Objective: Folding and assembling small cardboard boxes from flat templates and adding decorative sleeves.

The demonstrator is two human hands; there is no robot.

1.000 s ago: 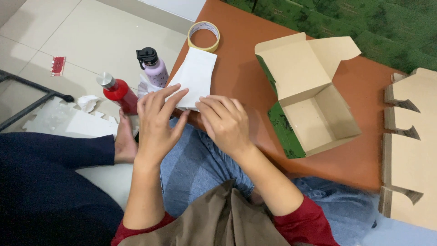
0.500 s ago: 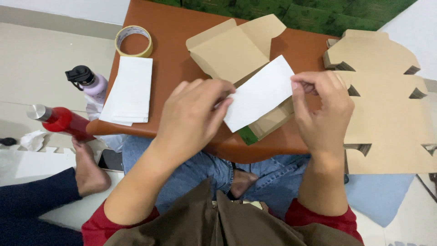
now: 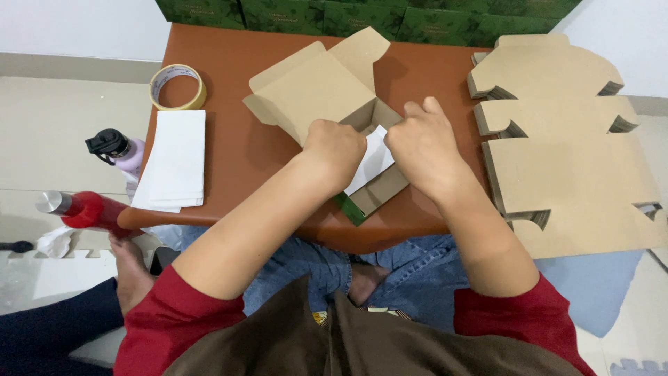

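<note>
- At the table's left edge, a white paper stack [image 3: 172, 159] lies below a tape roll [image 3: 177, 86].
- Our left hand [image 3: 336, 146] and right hand [image 3: 426, 145], fingers curled, press a white sheet [image 3: 370, 161] into the open cardboard box [image 3: 327, 90].
- We judge the lining step is underway; next calls for flattening it.
- Flat box blanks [image 3: 563, 139] wait right.

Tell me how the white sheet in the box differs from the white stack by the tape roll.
The white sheet lies inside the open cardboard box, half hidden under the left hand and right hand; the white stack lies untouched on the brown table, fully in view. The sheet sits at an angle; the stack lies nearly square to the table's left edge. Both are plain white and flat.
</note>
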